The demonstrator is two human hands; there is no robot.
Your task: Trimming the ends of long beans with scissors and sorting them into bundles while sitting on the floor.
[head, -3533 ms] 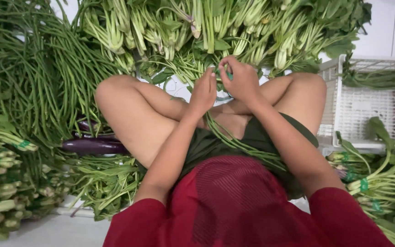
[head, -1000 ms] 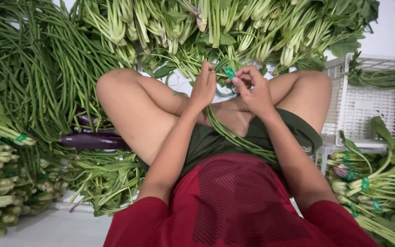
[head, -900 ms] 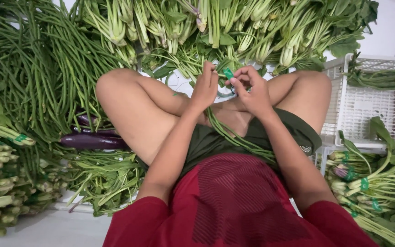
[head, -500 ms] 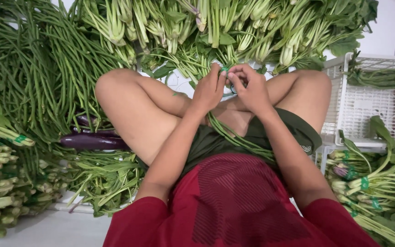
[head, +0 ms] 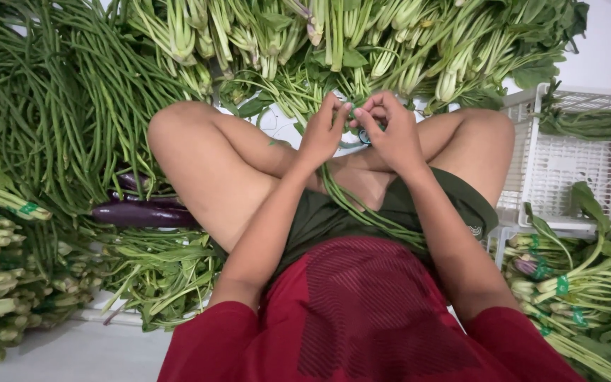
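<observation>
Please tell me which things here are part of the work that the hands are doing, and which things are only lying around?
In the work:
- left hand and right hand, fingertips meeting
- bundle of long beans across the lap
- green tie at the fingertips, mostly hidden

Lying about:
- purple eggplant
- white crate
- loose long beans
- leafy greens
- tied bunches

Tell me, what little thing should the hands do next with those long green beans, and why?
Probably pull the green band snug around the bunch of long beans. Both the left hand and the right hand pinch together at the bunch's top end, while its length trails loose across the lap, so it looks not fully tied.
</observation>
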